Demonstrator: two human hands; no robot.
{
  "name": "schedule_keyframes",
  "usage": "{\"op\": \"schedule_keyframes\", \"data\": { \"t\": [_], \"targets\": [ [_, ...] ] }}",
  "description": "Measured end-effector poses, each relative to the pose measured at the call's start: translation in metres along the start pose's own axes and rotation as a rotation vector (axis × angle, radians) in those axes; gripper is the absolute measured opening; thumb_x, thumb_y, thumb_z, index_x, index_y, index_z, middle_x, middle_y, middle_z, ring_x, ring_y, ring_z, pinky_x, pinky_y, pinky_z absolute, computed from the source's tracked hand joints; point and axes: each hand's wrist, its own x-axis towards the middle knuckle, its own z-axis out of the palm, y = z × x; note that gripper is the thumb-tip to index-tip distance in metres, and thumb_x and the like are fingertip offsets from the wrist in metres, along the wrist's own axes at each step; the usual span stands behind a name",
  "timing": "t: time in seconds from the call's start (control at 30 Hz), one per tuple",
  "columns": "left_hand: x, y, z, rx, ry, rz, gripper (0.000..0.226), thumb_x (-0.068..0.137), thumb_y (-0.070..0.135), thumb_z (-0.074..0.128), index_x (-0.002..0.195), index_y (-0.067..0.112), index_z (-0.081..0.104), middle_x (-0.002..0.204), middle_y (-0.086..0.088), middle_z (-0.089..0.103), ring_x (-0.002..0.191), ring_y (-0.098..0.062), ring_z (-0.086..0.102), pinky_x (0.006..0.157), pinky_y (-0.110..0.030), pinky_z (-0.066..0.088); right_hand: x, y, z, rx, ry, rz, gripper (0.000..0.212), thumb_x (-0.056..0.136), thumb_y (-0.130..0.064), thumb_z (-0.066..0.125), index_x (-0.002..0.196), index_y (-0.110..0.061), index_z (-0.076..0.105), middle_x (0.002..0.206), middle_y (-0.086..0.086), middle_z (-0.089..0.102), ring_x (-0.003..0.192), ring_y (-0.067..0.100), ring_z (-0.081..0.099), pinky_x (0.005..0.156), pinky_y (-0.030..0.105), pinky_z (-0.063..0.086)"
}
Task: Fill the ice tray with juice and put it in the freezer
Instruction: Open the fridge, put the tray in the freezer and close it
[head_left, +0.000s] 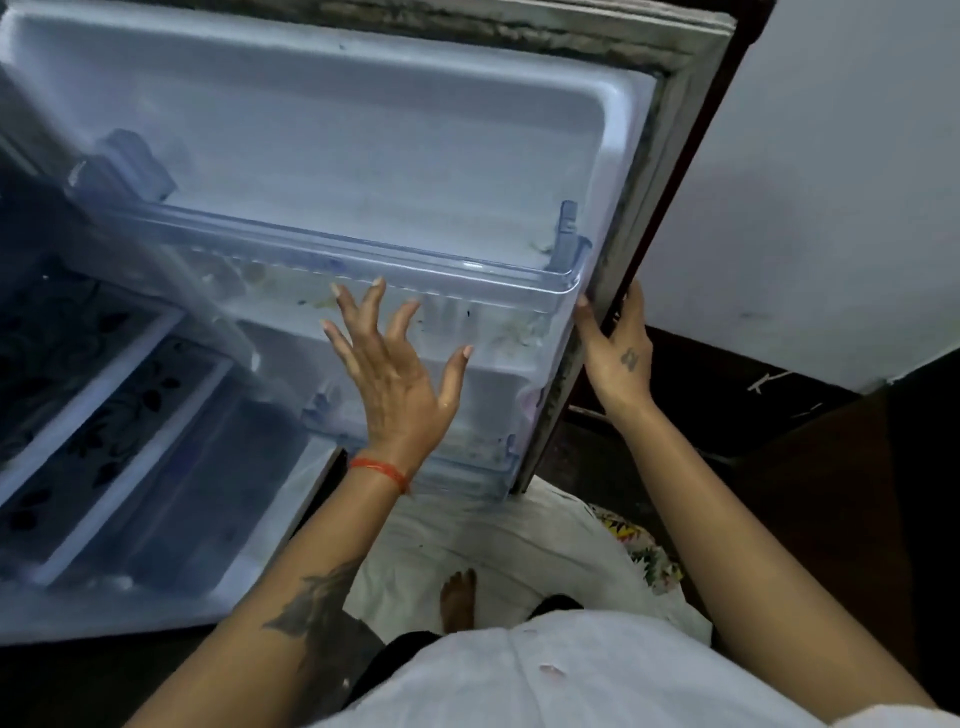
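The right hand (618, 358) gripped the edge of the open fridge door (691, 171). The left hand (400, 364) hovered released, fingers spread, before the door shelf (415, 265). No ice tray showed near either hand.

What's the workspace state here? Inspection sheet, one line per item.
Surface: fridge shelves, floral pattern, bare.
Job's things: ice tray and juice not seen; fridge door open.
Clutter: door bin stained, otherwise bare.
Hands: left hand open, fingers spread before the bin; right hand gripping the door's edge.
Cables: nothing seen.
Surroundings: white cloth on floor, bare foot, pale wall.
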Motion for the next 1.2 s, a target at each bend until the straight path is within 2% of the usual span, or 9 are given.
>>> {"op": "schedule_keyframes", "data": {
  "t": [0.1, 0.17, 0.23, 0.43, 0.53, 0.7, 0.93, 1.07, 1.2],
  "targets": [
    [0.027, -0.004, 0.010, 0.023, 0.082, 0.061, 0.062, 0.083, 0.035, 0.067, 0.129, 0.021, 0.028, 0.142, -0.011, 0.024, 0.138, -0.048, 0.007, 0.111, -0.063, -0.002, 0.021, -0.007, 0.013, 0.000, 0.140, 0.049, 0.068, 0.090, -0.045, 0.051, 0.145, -0.015, 0.025, 0.147, 0.012, 0.034, 0.133, 0.022, 0.037, 0.111, 0.034, 0.032],
    [0.044, -0.005, 0.018, 0.068, 0.113, 0.083, 0.066, 0.082, 0.038, 0.067, 0.132, 0.022, 0.026, 0.140, -0.006, 0.023, 0.137, -0.048, 0.007, 0.111, -0.063, -0.004, 0.032, -0.010, 0.024, 0.009, 0.264, 0.043, 0.055, 0.092, -0.038, 0.051, 0.137, -0.011, 0.037, 0.137, 0.013, 0.042, 0.119, 0.021, 0.048, 0.100, 0.026, 0.039],
    [0.059, -0.006, 0.026, 0.123, 0.114, 0.105, 0.069, 0.083, 0.041, 0.065, 0.136, 0.021, 0.024, 0.143, -0.007, 0.020, 0.136, -0.049, 0.007, 0.111, -0.060, -0.005, 0.041, -0.010, 0.035, 0.043, 0.284, 0.004, 0.043, 0.094, -0.035, 0.047, 0.129, -0.010, 0.045, 0.129, 0.011, 0.050, 0.107, 0.018, 0.053, 0.085, 0.015, 0.037],
    [0.097, -0.009, 0.051, 0.289, 0.021, 0.090, 0.068, 0.087, 0.042, 0.060, 0.143, 0.023, 0.026, 0.152, -0.008, 0.018, 0.141, -0.043, 0.006, 0.111, -0.059, -0.011, 0.090, -0.010, 0.053, 0.058, 0.086, -0.054, 0.046, 0.093, -0.035, 0.050, 0.132, -0.011, 0.047, 0.128, 0.009, 0.057, 0.115, 0.020, 0.054, 0.097, 0.031, 0.043],
    [0.110, -0.008, 0.065, 0.392, -0.026, 0.065, 0.075, 0.086, 0.044, 0.059, 0.147, 0.023, 0.020, 0.154, -0.011, 0.017, 0.141, -0.044, 0.006, 0.109, -0.064, -0.007, 0.123, -0.013, 0.056, 0.087, -0.013, -0.083, 0.047, 0.092, -0.031, 0.055, 0.133, -0.010, 0.046, 0.130, 0.008, 0.057, 0.118, 0.022, 0.053, 0.099, 0.030, 0.042],
    [0.132, 0.000, 0.087, 0.518, -0.092, -0.015, 0.086, 0.082, 0.045, 0.062, 0.150, 0.023, 0.013, 0.156, -0.015, 0.017, 0.142, -0.045, 0.008, 0.105, -0.071, -0.002, 0.168, -0.017, 0.061, 0.042, -0.234, -0.087, 0.069, 0.088, -0.031, 0.060, 0.146, -0.015, 0.025, 0.148, 0.005, 0.038, 0.134, 0.021, 0.039, 0.111, 0.036, 0.033],
    [0.149, 0.005, 0.099, 0.592, -0.155, -0.080, 0.095, 0.078, 0.043, 0.069, 0.150, 0.022, 0.011, 0.157, -0.017, 0.015, 0.141, -0.047, 0.009, 0.104, -0.072, 0.000, 0.202, -0.021, 0.071, -0.043, -0.299, -0.105, 0.079, 0.086, -0.027, 0.063, 0.148, -0.014, 0.017, 0.153, 0.006, 0.028, 0.139, 0.024, 0.031, 0.111, 0.033, 0.029],
    [0.147, 0.008, 0.100, 0.569, -0.196, -0.090, 0.098, 0.077, 0.043, 0.070, 0.150, 0.019, 0.010, 0.156, -0.020, 0.012, 0.140, -0.052, 0.008, 0.105, -0.072, 0.000, 0.200, -0.018, 0.065, -0.068, -0.344, -0.125, 0.079, 0.086, -0.022, 0.064, 0.148, -0.013, 0.016, 0.152, 0.006, 0.030, 0.137, 0.024, 0.033, 0.111, 0.034, 0.031],
    [0.142, 0.008, 0.095, 0.502, -0.201, -0.061, 0.094, 0.078, 0.040, 0.068, 0.150, 0.018, 0.011, 0.156, -0.022, 0.010, 0.140, -0.052, 0.003, 0.107, -0.069, -0.003, 0.179, -0.016, 0.049, -0.054, -0.353, -0.155, 0.065, 0.084, -0.020, 0.065, 0.141, -0.015, 0.033, 0.139, 0.007, 0.048, 0.124, 0.023, 0.048, 0.094, 0.021, 0.039]
  ]
}}
